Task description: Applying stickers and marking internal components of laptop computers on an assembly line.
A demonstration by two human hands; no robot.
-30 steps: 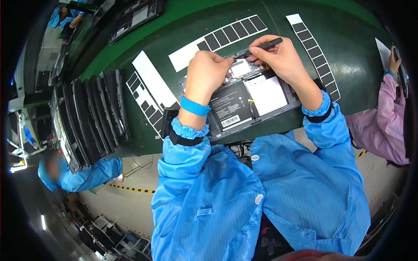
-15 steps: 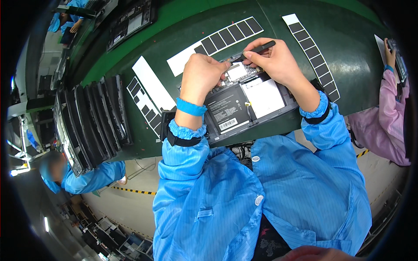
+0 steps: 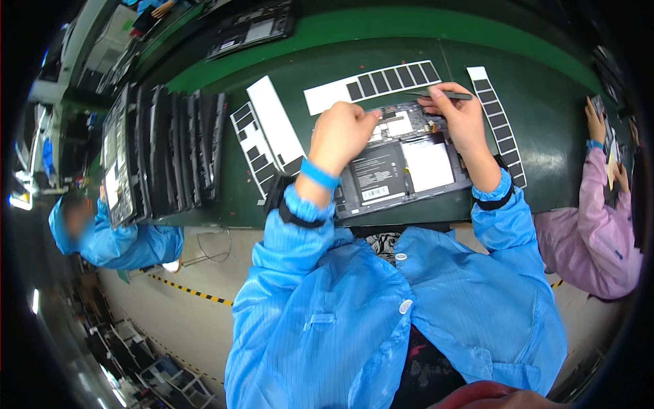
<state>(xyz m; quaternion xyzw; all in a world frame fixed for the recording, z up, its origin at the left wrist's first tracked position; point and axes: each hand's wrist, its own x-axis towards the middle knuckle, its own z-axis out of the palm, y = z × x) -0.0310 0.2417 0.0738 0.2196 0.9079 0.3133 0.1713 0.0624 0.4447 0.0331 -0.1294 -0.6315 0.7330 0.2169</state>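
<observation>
Along the near side of the green table (image 3: 558,143), an opened laptop base (image 3: 406,163) lies before me.
Over its far left part, my left hand (image 3: 344,136) curls inward; I cannot tell whether the fingertips meet or grip anything. At its far right corner, my right hand (image 3: 460,121) has thumb and fingers clamped on a slim dark tool (image 3: 460,96). A sheet of black stickers (image 3: 392,80) lies beyond; dark laptop parts (image 3: 170,150) stand at left.

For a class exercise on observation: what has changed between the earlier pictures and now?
The right hand moved rightward with the tool, away from the left hand. The whole view also shifted with the camera. The right hand's grip on the tool stayed; laptop, sheets and stack kept their places.
</observation>
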